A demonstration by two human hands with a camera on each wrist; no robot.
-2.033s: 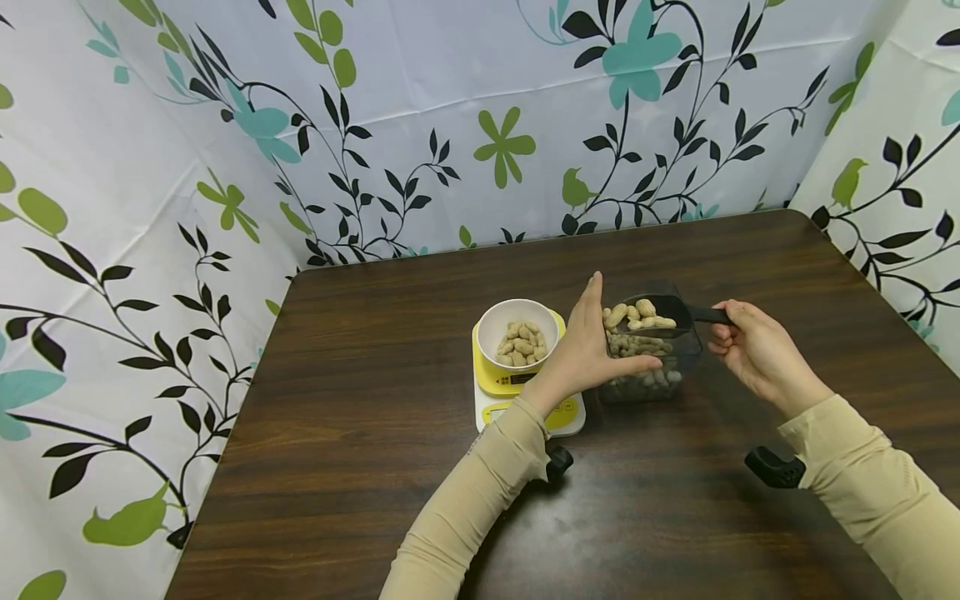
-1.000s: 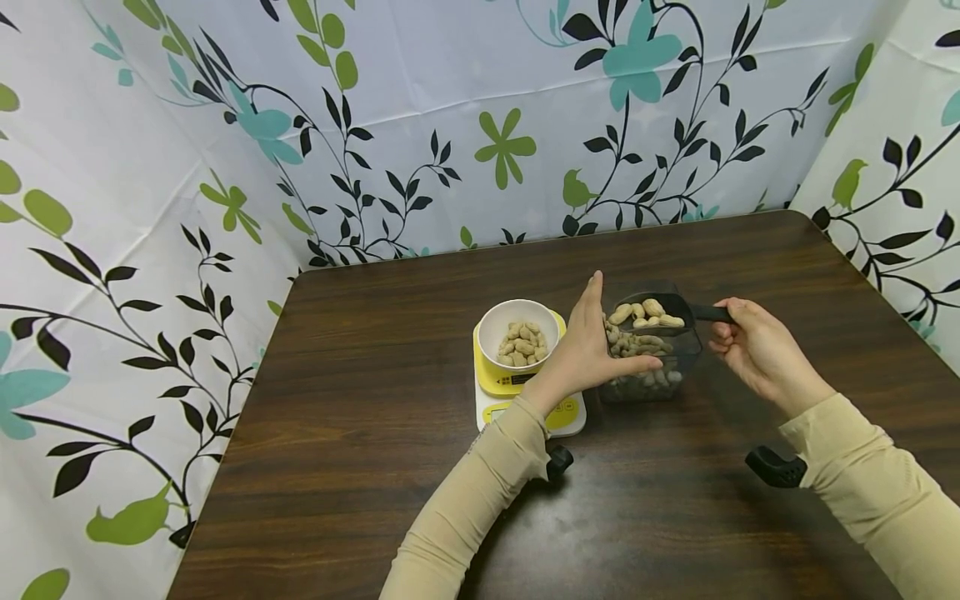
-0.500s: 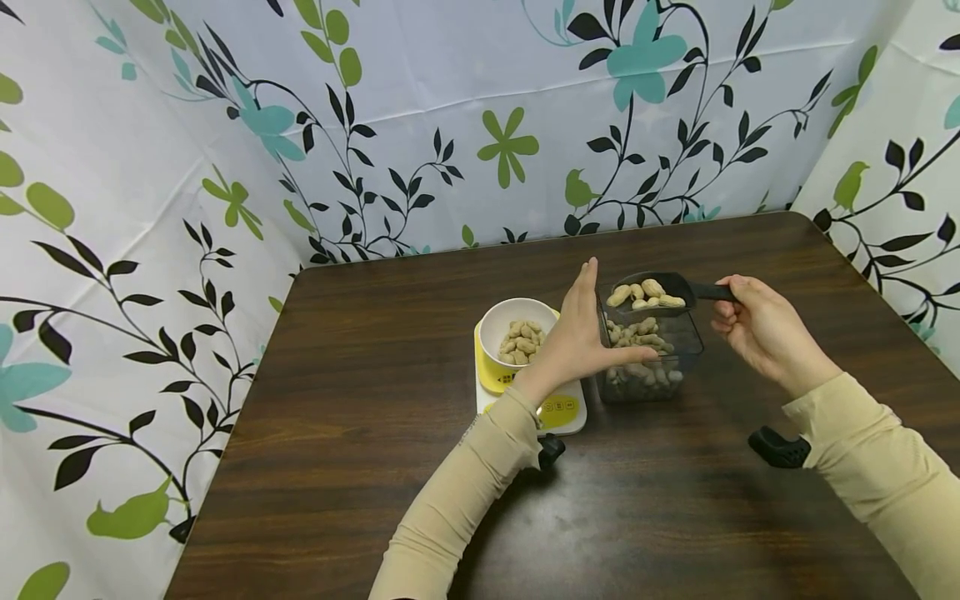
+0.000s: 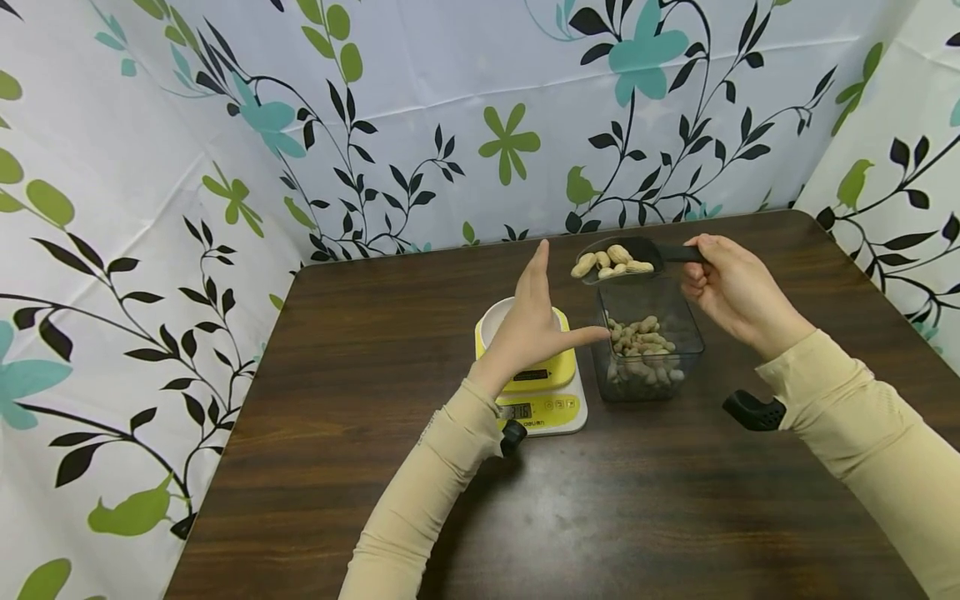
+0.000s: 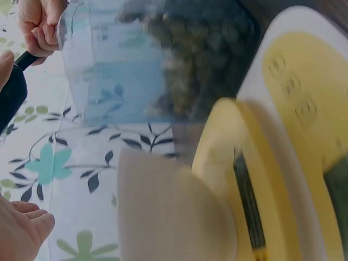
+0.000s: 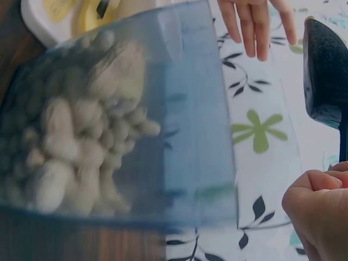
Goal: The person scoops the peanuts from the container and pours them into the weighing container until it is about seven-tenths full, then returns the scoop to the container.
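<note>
Several peanuts (image 4: 618, 253) sit in a scoop (image 4: 643, 249) that the right hand (image 4: 738, 290), fingers curled round its handle (image 4: 681, 253), holds fairly level above the clear bin (image 4: 636, 391), presumably so none roll out, while the left hand (image 4: 528, 327), fingers straight, thumb spread, gripping nothing, hovers left of the bin.

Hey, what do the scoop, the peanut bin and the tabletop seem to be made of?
Scoop: likely smooth black plastic, given its faint sheen. Bin: smoky, glossy clear plastic, maybe glass; peanuts show through. Tabletop: satin wood or laminate, by its streaked grain and soft glare.
</note>
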